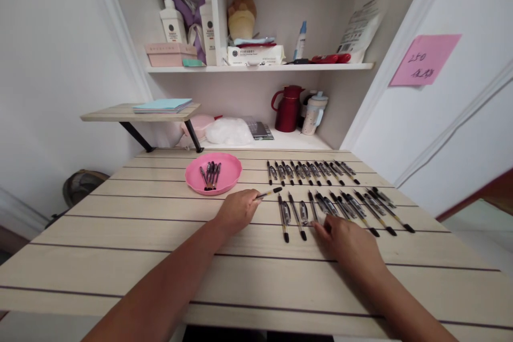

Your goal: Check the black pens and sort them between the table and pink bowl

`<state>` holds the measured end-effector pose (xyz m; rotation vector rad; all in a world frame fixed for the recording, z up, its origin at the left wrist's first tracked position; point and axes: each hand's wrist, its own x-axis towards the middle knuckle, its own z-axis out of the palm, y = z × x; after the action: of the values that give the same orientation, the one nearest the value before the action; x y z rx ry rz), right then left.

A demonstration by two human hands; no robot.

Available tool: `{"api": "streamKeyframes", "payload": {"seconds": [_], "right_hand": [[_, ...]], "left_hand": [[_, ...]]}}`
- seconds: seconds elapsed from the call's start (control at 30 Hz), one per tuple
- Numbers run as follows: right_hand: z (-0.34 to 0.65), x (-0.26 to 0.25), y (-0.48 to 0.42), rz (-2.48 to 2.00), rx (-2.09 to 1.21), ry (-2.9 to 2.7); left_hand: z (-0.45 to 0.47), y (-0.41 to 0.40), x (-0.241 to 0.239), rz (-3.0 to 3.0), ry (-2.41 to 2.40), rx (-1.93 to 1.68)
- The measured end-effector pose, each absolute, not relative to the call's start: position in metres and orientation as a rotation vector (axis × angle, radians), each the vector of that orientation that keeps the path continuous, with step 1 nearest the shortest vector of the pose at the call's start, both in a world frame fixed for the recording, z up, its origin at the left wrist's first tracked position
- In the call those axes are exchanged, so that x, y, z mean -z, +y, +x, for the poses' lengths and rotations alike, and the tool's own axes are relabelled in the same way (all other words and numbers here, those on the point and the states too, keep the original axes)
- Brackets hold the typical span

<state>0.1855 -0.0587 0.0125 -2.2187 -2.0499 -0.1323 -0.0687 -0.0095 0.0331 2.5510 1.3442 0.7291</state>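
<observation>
Nearest, the right hand [347, 240] lies flat and open on the slatted table [140, 235], its fingertips touching the near row of pens [344, 208] and gripping nothing. Just left of it, the left hand [237, 211] pinches one black pen [270, 192] between its fingers, beside that row's left end. Beyond lies a second row [310, 171]. Further left, the pink plate [234, 168] holds a few loose pens [211, 175] — so most seem laid out, a handful left.
</observation>
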Motion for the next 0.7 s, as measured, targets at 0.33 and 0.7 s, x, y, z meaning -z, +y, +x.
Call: {"api": "streamKeyframes", "payload": {"seconds": [0.33,0.7], "right_hand": [[0.192,-0.008,-0.063,-2.267,0.189,-2.023],[0.175,-0.02,-0.052,-2.124,0.149,-2.131]], "left_hand": [[-0.069,-0.01,-0.034,2.543,1.362,-0.688],[-0.069,-0.01,-0.034,2.567,1.35,-0.694]]}}
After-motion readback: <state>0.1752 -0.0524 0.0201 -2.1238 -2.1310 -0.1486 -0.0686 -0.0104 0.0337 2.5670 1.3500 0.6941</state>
